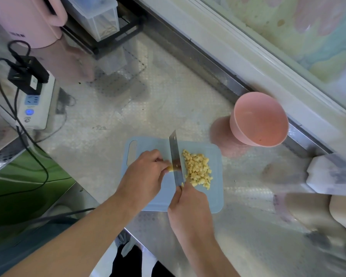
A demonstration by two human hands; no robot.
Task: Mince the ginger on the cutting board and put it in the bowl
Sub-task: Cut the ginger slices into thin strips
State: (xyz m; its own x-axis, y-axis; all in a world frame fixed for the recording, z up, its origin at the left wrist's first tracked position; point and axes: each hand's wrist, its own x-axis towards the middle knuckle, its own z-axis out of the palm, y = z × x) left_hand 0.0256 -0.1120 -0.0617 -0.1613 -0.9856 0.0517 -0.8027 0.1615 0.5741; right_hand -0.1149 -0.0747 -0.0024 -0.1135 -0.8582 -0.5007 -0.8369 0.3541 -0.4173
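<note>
Yellow ginger (170, 168) pinched by left hand (146, 168); right hand (188, 204) grips knife (176, 158).

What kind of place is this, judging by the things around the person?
Most likely a kitchen worktop. A knife cuts ginger on a blue cutting board, a pink bowl stands on the metal counter, and a pink kettle-like appliance sits at the back.

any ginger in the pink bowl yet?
No. The pink bowl holds no ginger; the diced ginger is all heaped on the blue cutting board.
</note>
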